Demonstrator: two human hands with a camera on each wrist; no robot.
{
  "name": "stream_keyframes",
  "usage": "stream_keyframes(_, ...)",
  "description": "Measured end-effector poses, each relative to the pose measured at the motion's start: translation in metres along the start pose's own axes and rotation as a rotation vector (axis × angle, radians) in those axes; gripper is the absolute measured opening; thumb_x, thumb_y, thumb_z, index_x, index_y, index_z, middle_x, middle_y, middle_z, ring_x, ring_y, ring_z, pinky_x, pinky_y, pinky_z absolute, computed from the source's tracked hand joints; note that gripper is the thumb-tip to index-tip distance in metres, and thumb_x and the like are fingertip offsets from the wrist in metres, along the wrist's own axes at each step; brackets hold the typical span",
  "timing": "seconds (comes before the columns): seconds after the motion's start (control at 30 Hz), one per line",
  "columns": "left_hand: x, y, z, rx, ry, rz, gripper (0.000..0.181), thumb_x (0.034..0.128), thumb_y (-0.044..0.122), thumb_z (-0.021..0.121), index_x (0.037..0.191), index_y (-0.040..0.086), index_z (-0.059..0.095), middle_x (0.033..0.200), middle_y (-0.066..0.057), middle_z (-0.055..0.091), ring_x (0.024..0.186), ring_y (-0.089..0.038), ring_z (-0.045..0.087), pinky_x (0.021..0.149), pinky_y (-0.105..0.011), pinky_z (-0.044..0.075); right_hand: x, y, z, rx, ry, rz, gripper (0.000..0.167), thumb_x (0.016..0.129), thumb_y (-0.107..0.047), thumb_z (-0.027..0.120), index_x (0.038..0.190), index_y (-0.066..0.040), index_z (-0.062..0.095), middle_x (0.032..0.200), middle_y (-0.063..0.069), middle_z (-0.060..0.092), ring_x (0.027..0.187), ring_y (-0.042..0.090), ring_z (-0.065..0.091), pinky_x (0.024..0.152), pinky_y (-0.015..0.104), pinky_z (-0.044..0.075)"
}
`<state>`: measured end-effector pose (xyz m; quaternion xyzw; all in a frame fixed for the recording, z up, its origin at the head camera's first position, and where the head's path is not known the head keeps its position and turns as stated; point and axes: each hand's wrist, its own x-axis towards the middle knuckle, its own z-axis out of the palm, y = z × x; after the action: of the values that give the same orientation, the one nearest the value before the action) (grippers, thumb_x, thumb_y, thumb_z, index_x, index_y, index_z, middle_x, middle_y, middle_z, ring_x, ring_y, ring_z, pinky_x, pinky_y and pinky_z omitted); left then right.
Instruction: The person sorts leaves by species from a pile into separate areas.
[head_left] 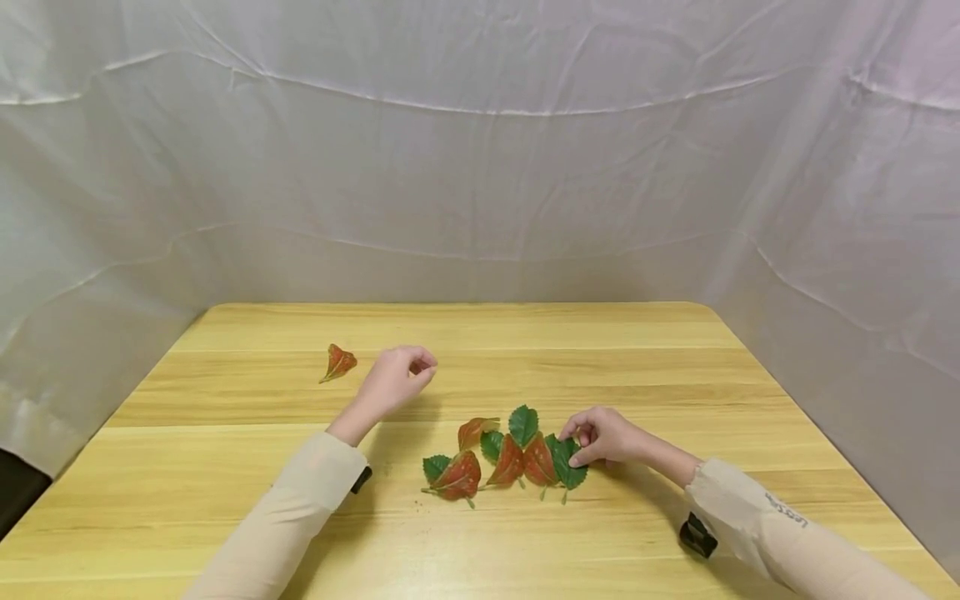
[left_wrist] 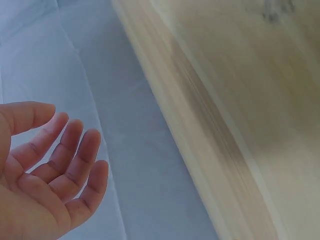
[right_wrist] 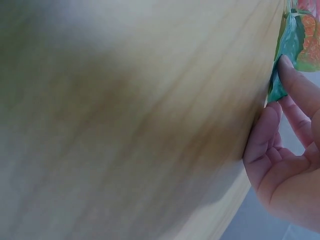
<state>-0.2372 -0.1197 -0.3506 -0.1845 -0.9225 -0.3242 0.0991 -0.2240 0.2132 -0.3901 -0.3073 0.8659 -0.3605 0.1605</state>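
Note:
My right hand (head_left: 606, 435) is at the right end of a cluster of leaves, thumb and forefinger pinching a green leaf (head_left: 572, 468) with toothed edges. In the right wrist view the same green leaf (right_wrist: 291, 42) lies between the fingertips, low over the table. Red leaves with pale veins, such as this red leaf (head_left: 538, 460), sit beside it, and another green leaf (head_left: 523, 425) stands at the top of the cluster. My left hand (head_left: 393, 379) hovers above the table, fingers loosely bent and holding nothing; the left wrist view shows its bare palm (left_wrist: 37, 200).
A single red leaf (head_left: 340, 362) lies apart, left of the left hand. Small crumbs dot the wooden table (head_left: 225, 500) near the cluster's left end. Pale hanging sheets (head_left: 480, 192) enclose the table at the back and sides.

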Motion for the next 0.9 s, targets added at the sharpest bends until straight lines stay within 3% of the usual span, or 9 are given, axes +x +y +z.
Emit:
stream_keyframes(0.2, -0.004, 0.014, 0.006, 0.038, -0.041, 0.045, 0.011, 0.0841, 0.009, 0.059, 0.091, 0.004, 0.066, 0.089, -0.005, 0.062, 0.080, -0.020, 0.057, 0.070, -0.031, 0.047, 0.000, 0.002, 0.001, 0.000, -0.004, 0.010, 0.024, 0.070, -0.003, 0.074, 0.091, 0.002, 0.065, 0.062, -0.002, 0.048, 0.051, 0.005, 0.040, 0.043, 0.018, 0.035)
stream_keyframes(0.4, -0.012, 0.023, 0.011, 0.042, -0.125, 0.087, 0.012, 0.0840, 0.009, 0.059, 0.093, 0.002, 0.065, 0.090, -0.005, 0.060, 0.082, -0.019, 0.056, 0.073, -0.031, 0.046, -0.001, 0.001, 0.000, -0.003, -0.001, 0.005, 0.024, 0.069, -0.003, 0.074, 0.091, 0.002, 0.065, 0.062, -0.003, 0.048, 0.053, 0.005, 0.041, 0.046, 0.018, 0.037)
stream_keyframes(0.67, -0.021, 0.025, 0.017, 0.087, -0.191, 0.204, 0.011, 0.0838, 0.009, 0.061, 0.091, 0.003, 0.066, 0.089, -0.004, 0.062, 0.081, -0.019, 0.057, 0.071, -0.029, 0.047, -0.001, -0.001, 0.001, -0.004, -0.003, -0.006, 0.024, 0.070, -0.003, 0.074, 0.091, 0.002, 0.064, 0.062, -0.003, 0.048, 0.053, 0.005, 0.041, 0.046, 0.018, 0.037)
stream_keyframes(0.9, -0.024, 0.023, 0.020, 0.012, -0.322, 0.238, 0.012, 0.0814, 0.010, 0.065, 0.092, 0.006, 0.069, 0.092, -0.001, 0.062, 0.075, -0.015, 0.053, 0.063, -0.023, 0.044, -0.001, -0.001, 0.001, 0.002, -0.001, 0.011, 0.025, 0.069, -0.003, 0.074, 0.091, 0.002, 0.064, 0.062, -0.003, 0.048, 0.054, 0.005, 0.042, 0.047, 0.018, 0.037)
